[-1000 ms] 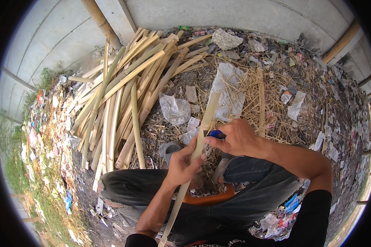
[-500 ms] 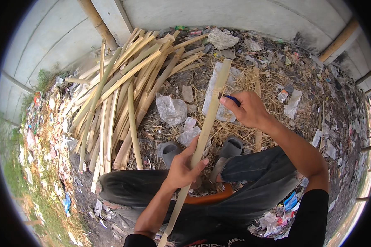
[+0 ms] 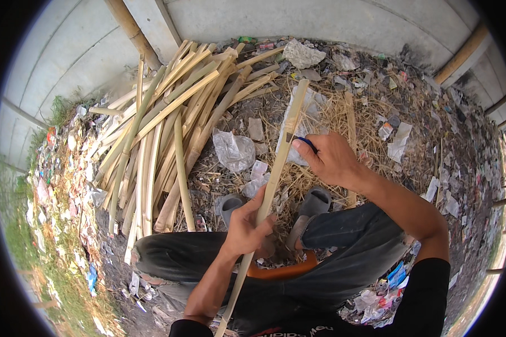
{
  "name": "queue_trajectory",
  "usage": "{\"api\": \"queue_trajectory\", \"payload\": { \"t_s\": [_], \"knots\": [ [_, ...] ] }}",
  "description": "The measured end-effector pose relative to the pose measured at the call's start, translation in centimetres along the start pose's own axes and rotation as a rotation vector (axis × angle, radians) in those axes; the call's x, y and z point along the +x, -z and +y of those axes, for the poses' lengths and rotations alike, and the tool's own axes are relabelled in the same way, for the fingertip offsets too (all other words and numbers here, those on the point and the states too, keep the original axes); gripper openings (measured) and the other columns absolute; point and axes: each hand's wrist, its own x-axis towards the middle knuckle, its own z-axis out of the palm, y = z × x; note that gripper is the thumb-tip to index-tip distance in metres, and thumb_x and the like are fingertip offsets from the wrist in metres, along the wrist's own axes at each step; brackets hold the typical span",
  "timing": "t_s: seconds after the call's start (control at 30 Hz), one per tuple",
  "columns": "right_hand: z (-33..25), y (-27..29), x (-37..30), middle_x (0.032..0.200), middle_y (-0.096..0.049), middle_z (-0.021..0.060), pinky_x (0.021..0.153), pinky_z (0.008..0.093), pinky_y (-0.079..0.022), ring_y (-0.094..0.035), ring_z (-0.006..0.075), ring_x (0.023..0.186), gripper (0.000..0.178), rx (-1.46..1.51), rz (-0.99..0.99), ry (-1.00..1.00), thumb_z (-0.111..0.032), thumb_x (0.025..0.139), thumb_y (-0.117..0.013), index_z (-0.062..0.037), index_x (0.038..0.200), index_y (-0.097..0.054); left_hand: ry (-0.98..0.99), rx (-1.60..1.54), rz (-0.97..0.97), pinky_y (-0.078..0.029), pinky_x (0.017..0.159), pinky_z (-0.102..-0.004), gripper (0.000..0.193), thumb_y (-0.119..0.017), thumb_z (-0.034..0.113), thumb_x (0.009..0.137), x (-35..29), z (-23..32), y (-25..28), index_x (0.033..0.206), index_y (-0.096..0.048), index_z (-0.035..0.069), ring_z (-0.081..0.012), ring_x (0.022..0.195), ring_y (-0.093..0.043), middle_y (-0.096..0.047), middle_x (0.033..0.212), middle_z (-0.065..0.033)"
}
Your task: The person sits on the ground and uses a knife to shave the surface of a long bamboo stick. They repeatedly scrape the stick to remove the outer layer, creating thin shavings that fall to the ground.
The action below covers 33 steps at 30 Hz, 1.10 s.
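A long split bamboo strip point(image 3: 277, 167) runs slanting from my lap up toward the far side. My left hand point(image 3: 248, 226) is wrapped round its lower half, thumb on the right edge. In my right hand point(image 3: 334, 158) is a small knife point(image 3: 305, 144) with a dark blue handle. Its short blade touches the strip's right edge, above my left hand. Most of the handle is hidden in my fingers.
To the left lies a big pile of split bamboo strips point(image 3: 152, 140). A clear plastic bag point(image 3: 233, 149) and straw point(image 3: 334, 174) litter the ground ahead. A pale concrete wall point(image 3: 320, 19) with bamboo posts stands behind. An orange curved thing point(image 3: 284, 272) is between my legs.
My right hand has drawn the knife a little down the strip toward me, and the blade now shows. The strip has shifted slightly left and turned, while my left hand stays round it.
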Motion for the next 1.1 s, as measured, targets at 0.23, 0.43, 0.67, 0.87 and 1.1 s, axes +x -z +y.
{"api": "queue_trajectory", "payload": {
  "t_s": [0.23, 0.43, 0.67, 0.87, 1.1],
  "knots": [
    [-1.1, 0.4, 0.5, 0.059, -0.062, 0.0226, 0.057, 0.0533, -0.05, -0.064, 0.0467, 0.06, 0.055, -0.036, -0.048, -0.024, -0.047, 0.107, -0.053, -0.0026, 0.077, -0.07, 0.047, -0.015, 0.002, -0.048, 0.103, -0.0277, 0.069, -0.063, -0.008, 0.095, -0.2, 0.0, 0.3, 0.157, -0.033, -0.014, -0.0156, 0.131, -0.054, -0.051, 0.153, -0.0152],
    [-1.2, -1.9, -1.5, 0.056, -0.061, 0.0214, 0.055, 0.0534, -0.051, -0.065, 0.0443, 0.057, 0.055, 0.013, -0.135, 0.044, -0.046, 0.106, -0.054, -0.0008, 0.079, -0.07, 0.059, -0.039, 0.012, -0.042, 0.112, -0.0294, 0.069, -0.063, -0.011, 0.093, 0.5, 0.4, 0.1, 0.155, -0.035, -0.015, -0.0169, 0.139, -0.049, -0.046, 0.16, -0.0189],
    [-3.0, -2.7, -3.0, 0.064, -0.066, 0.0233, 0.061, 0.0523, -0.054, -0.069, 0.0437, 0.065, 0.062, 0.011, -0.184, 0.079, -0.055, 0.103, -0.056, 0.0002, 0.08, -0.073, 0.086, -0.063, 0.011, -0.042, 0.112, -0.0287, 0.069, -0.064, -0.011, 0.092, 1.0, 0.9, 0.3, 0.155, -0.037, -0.014, -0.0154, 0.138, -0.049, -0.043, 0.161, -0.0191],
    [0.7, -2.1, 0.3, 0.051, -0.053, 0.0163, 0.054, 0.0479, -0.043, -0.053, 0.0336, 0.047, 0.078, 0.252, -0.066, -0.176, -0.064, 0.101, -0.055, 0.0026, 0.062, -0.066, 0.095, 0.0, -0.043, -0.053, 0.072, -0.0231, 0.076, -0.069, 0.0, 0.095, 0.6, 1.2, -0.1, 0.161, -0.032, -0.005, -0.0088, 0.089, -0.065, -0.067, 0.117, -0.01],
    [4.4, 2.4, 2.5, 0.046, -0.043, 0.0084, 0.051, 0.0452, -0.037, -0.042, 0.0252, 0.045, 0.077, 0.122, 0.134, -0.261, -0.061, 0.102, -0.056, 0.0015, 0.058, -0.06, 0.127, -0.001, -0.107, -0.042, 0.048, -0.0217, 0.076, -0.068, 0.01, 0.1, 0.0, 0.8, -1.7, 0.165, -0.029, 0.003, -0.003, 0.053, -0.05, -0.062, 0.084, 0.0012]
  ]
}}
